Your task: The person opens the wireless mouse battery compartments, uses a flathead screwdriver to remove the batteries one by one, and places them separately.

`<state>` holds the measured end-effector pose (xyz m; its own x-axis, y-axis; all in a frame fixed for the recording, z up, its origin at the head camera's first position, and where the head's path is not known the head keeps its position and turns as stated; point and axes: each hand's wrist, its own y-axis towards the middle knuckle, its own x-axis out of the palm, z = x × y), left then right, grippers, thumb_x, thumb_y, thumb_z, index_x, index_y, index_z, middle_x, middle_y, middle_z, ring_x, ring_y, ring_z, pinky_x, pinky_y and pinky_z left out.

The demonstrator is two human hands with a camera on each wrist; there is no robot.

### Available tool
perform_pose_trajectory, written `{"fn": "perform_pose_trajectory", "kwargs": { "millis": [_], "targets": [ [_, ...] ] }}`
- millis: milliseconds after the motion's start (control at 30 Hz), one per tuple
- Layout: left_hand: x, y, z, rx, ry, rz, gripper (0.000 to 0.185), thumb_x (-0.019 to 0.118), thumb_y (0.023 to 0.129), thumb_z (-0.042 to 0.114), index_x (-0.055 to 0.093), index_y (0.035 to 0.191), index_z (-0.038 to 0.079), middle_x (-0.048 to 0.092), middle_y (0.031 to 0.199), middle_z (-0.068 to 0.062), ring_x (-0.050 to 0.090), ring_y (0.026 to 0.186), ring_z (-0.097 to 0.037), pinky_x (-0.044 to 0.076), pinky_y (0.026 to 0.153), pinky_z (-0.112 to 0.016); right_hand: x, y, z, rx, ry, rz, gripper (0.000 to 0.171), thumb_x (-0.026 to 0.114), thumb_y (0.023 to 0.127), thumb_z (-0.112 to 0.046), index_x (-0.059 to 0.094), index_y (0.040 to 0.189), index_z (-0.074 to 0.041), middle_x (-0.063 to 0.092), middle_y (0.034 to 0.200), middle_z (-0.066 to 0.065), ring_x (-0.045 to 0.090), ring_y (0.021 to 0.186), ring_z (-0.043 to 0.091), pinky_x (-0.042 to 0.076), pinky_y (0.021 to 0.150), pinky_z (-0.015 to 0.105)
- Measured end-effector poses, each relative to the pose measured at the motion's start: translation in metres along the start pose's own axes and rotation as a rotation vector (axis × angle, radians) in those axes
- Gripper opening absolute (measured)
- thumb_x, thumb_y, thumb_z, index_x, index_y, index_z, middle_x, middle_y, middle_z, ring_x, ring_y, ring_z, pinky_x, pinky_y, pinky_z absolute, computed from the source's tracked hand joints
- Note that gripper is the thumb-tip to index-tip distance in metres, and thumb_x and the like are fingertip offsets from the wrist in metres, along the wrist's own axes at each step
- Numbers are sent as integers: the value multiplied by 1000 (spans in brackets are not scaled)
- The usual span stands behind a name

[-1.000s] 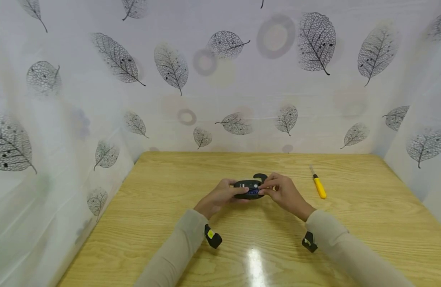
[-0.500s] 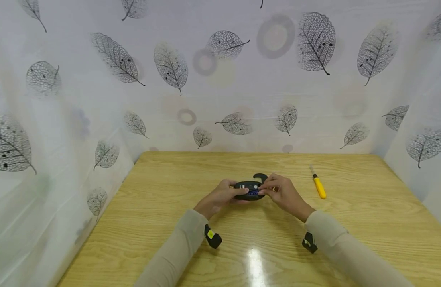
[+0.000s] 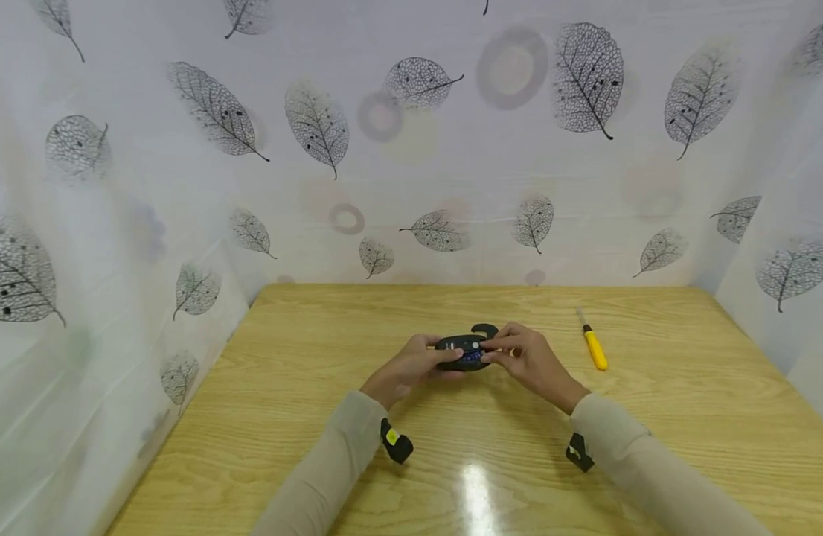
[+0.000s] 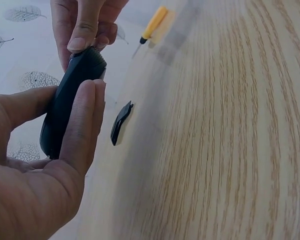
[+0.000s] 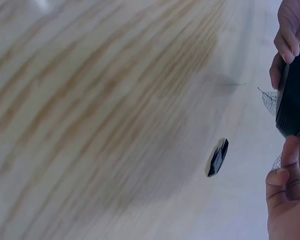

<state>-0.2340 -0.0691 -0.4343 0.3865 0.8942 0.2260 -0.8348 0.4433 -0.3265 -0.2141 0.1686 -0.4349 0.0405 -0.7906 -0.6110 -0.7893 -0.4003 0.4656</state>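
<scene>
A black oval device (image 3: 466,344) with a white label, a white round spot and a blue part in an open recess is raised over the table between two hands. My left hand (image 3: 411,366) grips its left end, the thumb lying across the face. At the right end, the fingertips of my right hand (image 3: 533,363) pinch close to the blue part; what exactly they hold I cannot tell. The left wrist view gives the smooth black side of the device (image 4: 70,100), the right wrist view its ridged end (image 5: 292,107). A curved black piece (image 3: 485,328) lies on the table behind it.
On the right of the wooden table (image 3: 304,447) lies a screwdriver (image 3: 594,348) with a yellow handle, its metal tip pointing away. A white leaf-printed curtain (image 3: 452,164) closes off the back and both sides.
Both hands stay in nearly the same place around the device, which tilts very slightly. The curved piece and the screwdriver have not moved on the table.
</scene>
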Motion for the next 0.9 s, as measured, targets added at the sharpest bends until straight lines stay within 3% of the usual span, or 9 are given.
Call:
{"fn": "perform_pose_trajectory", "kwargs": {
  "millis": [400,900],
  "targets": [
    [1,-1,0,1,31,-10,43,66,99,8,52,136,-9,54,131,-24,69,106,-31,56,96,-40,1,0,4,-6,20,16,10,82,83,-3,82,90,-10,63,89,-4,56,75,11,50,60,28],
    [-1,-1,-2,1,22,-17,49,67,99,8,48,140,-10,54,130,-24,70,103,-31,57,95,-40,4,0,1,14,41,-3,9,77,88,-1,80,93,-8,64,93,0,54,72,12,50,60,25]
  ]
}}
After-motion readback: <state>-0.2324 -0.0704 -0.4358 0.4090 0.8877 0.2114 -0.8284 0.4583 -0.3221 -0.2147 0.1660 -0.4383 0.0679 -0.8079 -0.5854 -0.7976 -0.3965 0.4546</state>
